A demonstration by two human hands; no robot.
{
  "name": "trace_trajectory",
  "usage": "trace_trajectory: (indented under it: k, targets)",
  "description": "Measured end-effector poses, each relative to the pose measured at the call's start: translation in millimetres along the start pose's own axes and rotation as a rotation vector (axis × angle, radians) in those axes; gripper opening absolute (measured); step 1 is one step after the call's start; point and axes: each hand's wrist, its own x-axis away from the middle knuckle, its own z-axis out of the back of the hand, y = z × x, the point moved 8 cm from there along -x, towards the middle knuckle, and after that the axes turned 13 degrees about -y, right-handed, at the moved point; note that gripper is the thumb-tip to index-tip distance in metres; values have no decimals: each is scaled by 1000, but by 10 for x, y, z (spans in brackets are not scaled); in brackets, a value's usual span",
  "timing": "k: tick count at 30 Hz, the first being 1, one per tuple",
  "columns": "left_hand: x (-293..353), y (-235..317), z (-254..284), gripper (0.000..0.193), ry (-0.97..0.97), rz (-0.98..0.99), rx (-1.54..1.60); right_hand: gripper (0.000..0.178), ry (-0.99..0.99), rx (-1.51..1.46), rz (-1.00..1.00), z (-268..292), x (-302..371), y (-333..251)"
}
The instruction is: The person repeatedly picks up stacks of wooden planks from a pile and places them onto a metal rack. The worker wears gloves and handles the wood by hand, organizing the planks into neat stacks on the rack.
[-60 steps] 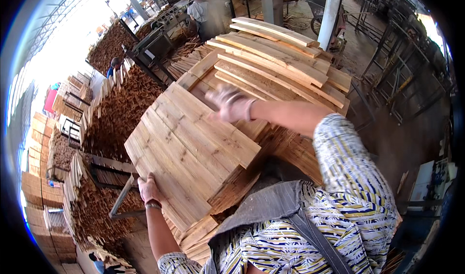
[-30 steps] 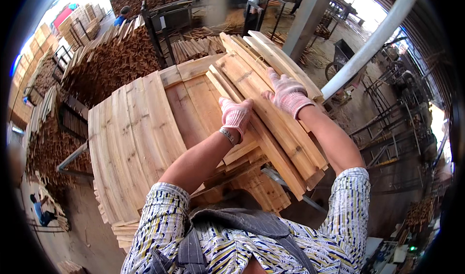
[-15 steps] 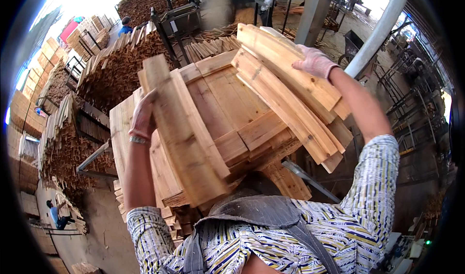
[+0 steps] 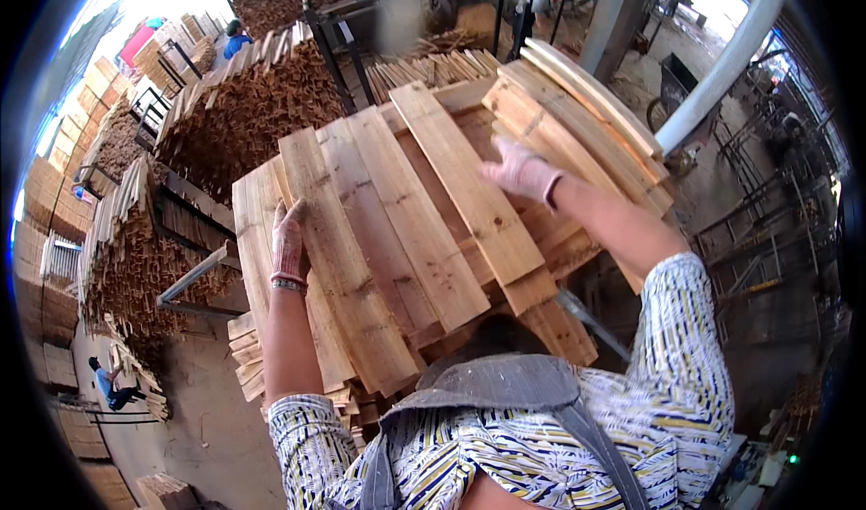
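While the gloved left hand (image 4: pixel 287 244) sits half-curled against one knotty plank (image 4: pixel 345 262), seemingly steadying it, grip unclear, the gloved right hand (image 4: pixel 521 169) spreads loosely beside another plank (image 4: pixel 464 182).

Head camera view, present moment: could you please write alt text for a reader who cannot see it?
A person's pink-gloved left hand rests at the left edge of a long, light-brown wooden board; the pink-gloved right hand is near another flat, pale wooden board. Beyond them stand large stacks of brown wooden slats.
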Motion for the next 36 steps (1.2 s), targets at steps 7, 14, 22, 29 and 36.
trace_trajectory:
  k: [7, 14, 22, 29, 36]
  targets:
    - [-290, 28, 290, 62, 9, -49, -127, 97, 22, 134, -160, -586, 58, -922]
    - [-290, -23, 432, 81, 57, -29, -36, 87, 57, 28, -64, -198, -21, -677]
    - [-330, 79, -10, 64, -41, 18, -77, 67, -21, 98, -99, -314, -52, 70]
    - [-306, 101, 187, 59, 46, -24, -80, 89, 183, 850, -401, 388, 907, 448]
    - [-393, 135, 244, 38, 28, -109, -105, 101, 106, 603, -406, 736, 694, 417]
